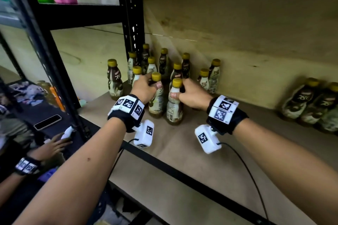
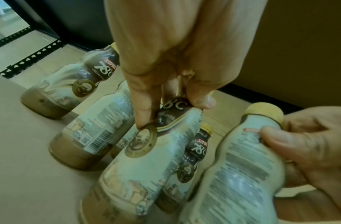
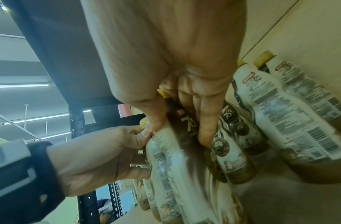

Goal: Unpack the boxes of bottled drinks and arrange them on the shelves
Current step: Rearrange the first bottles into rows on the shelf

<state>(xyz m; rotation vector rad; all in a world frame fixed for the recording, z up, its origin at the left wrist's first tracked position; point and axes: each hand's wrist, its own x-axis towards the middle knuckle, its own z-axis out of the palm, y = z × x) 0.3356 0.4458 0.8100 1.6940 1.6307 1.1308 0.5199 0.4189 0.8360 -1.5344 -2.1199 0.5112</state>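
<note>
Two yellow-capped coffee bottles stand side by side near the front of the wooden shelf (image 1: 182, 144). My left hand (image 1: 146, 87) grips the neck of the left bottle (image 1: 155, 102), seen close in the left wrist view as the left bottle (image 2: 146, 159) under my left hand (image 2: 165, 97). My right hand (image 1: 190, 95) grips the upper part of the right bottle (image 1: 174, 107); the right wrist view shows that bottle (image 3: 175, 166) held by my right hand (image 3: 177, 121). Behind them stands a cluster of several like bottles (image 1: 164, 62).
One bottle (image 1: 113, 80) stands alone at the shelf's left, by the black upright post (image 1: 130, 23). More bottles (image 1: 311, 106) sit at the far right against the back wall. A phone (image 1: 47, 122) and another person's hand (image 1: 54, 144) lie lower left.
</note>
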